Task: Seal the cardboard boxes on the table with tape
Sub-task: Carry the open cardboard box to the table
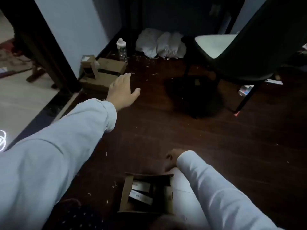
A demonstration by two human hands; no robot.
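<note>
Your left hand (122, 92) is stretched out with fingers straight and holding nothing, just beside the cardboard boxes (103, 72) at far left on the dark floor (216, 138). Your right hand (171, 159) sits by the near open box (146, 193); its grip can't be made out.

right hand (171, 159): fingers hidden by sleeve | open box (146, 193): contents perhaps packets

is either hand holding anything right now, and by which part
The left hand holds nothing, its fingers spread above the floor. The right hand rests by the open cardboard box; any grip there cannot be told.
</note>
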